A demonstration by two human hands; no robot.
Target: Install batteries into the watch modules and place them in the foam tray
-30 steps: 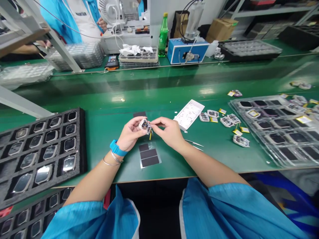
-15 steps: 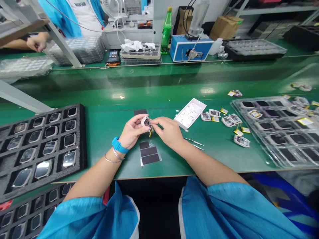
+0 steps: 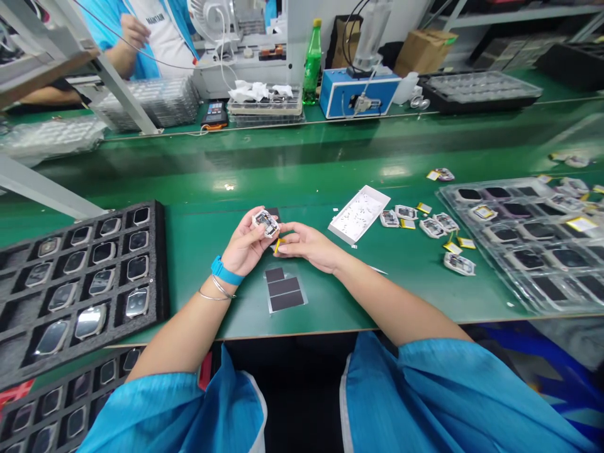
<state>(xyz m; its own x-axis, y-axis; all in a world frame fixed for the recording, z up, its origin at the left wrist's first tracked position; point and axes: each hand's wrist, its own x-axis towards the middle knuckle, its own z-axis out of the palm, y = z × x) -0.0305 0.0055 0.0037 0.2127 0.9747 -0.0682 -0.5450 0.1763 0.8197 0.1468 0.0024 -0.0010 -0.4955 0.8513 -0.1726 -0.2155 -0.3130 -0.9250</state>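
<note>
My left hand (image 3: 246, 244) is closed around a smartwatch housing (image 3: 266, 223), a pale frame with its electronics facing up. Beside it, my right hand (image 3: 306, 246) pinches a small yellow-edged battery (image 3: 278, 245) just below the housing. Whether a wire joins the two parts is too small to make out. Under the hands, a clear sheet with dark rectangular stickers (image 3: 285, 287) lies on the green bench. Another dark piece (image 3: 272, 212) is partly covered by the left hand. Tweezers (image 3: 377, 270) lie near my right wrist, mostly hidden.
A white box lid with tiny parts (image 3: 359, 214) lies right of centre. Several watch housings with batteries (image 3: 433, 228) are scattered beyond it, near clear plastic trays (image 3: 519, 296). A black foam tray of watches (image 3: 160, 264) occupies the left. Across the bench sits a co-worker (image 3: 160, 38).
The housing has been turned so its open inside faces up. My right hand has shifted down, from the housing's edge to the battery. The co-worker's hand has risen.
</note>
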